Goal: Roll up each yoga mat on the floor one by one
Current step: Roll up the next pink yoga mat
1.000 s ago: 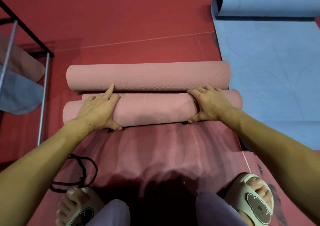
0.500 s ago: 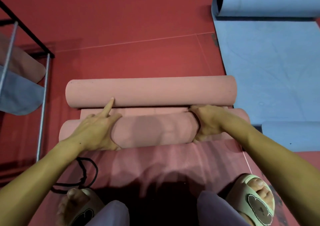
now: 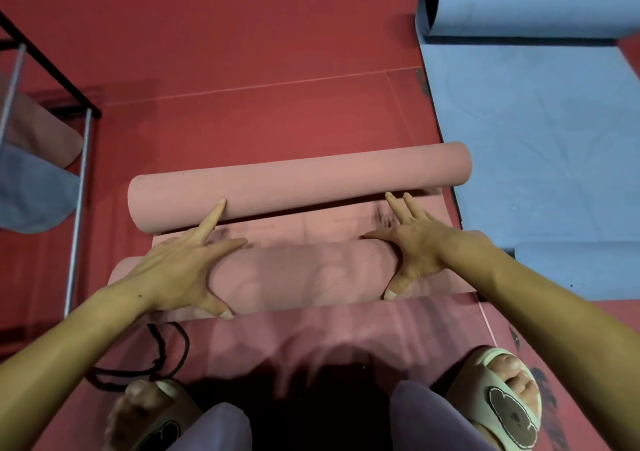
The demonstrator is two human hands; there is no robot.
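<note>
Mid-floor, both hands press on a half-rolled pink yoga mat (image 3: 304, 274): left hand (image 3: 176, 274) and right hand (image 3: 415, 246) with fingers spread straight, thumbs hooked under, forefingers reaching the finished pink roll (image 3: 298, 187) beyond, apparently to keep the coil tight.

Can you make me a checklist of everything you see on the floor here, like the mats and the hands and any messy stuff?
Surface: red floor, one thin pale line across it.
Job's things: pink mat with a roll at each end, flat strip between; blue mat partly rolled at both ends.
Clutter: nothing seen.
Grippers: left hand and right hand press on the near pink roll; straight fingers reach toward the far roll.
Cables: black cord looped by the left foot.
Surroundings: metal rack holding mats at left; sandals.
</note>
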